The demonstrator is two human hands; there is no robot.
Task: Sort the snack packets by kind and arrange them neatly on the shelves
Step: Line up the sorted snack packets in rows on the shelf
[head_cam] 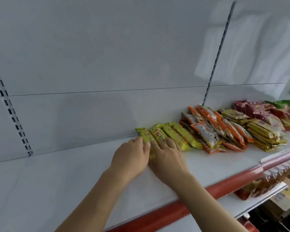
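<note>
Several long yellow snack packets (pixel 175 135) lie side by side on the white shelf (pixel 74 178), against its back wall. My left hand (pixel 131 159) rests at the near end of the leftmost yellow packet, fingers against its left side. My right hand (pixel 167 156) lies flat on the neighbouring yellow packets, fingers straight. To the right sit a row of orange-edged packets (pixel 214 129), a stack of gold packets (pixel 261 131), and red and green packets (pixel 281 114) at the far right.
A red price rail (pixel 207 191) runs along the shelf's front edge. Below it at the right, a lower shelf (pixel 258 196) holds more packets and boxes. Slotted uprights (pixel 10 111) stand on the back wall.
</note>
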